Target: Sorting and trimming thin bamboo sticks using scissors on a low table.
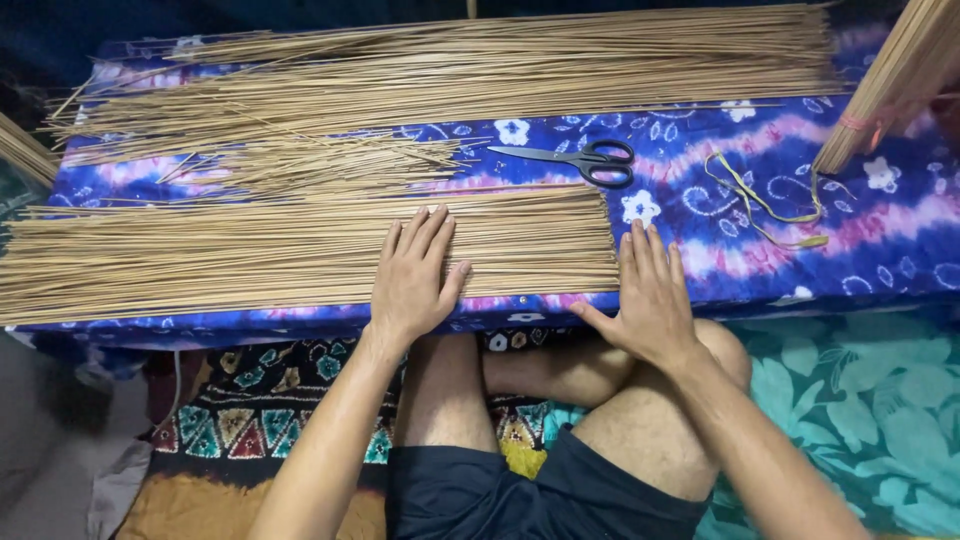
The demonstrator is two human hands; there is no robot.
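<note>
Crossed bare legs (560,400) sit nearest the camera, on patterned mats (850,400) at the edge of a low counter (880,260) covered in a blue and purple flowered cloth. Left hand (413,278) lies flat, fingers spread wide, on the near layer of thin tan sticks (200,255). Right hand (652,295) is open too, fingers together, its edge against the sticks' right ends; neither hand grips anything.

Risks, as I judge them: the near sticks reach the counter's front edge, so an uneven push from the right could roll some off onto the legs. Pressing hard with the left could snap or buckle the thin sticks. Scissors (585,160) lie just beyond the layer, and 1 careless sweep could catch them or the loose yellow band (765,205). Far pile (480,65) lies apart.
</note>
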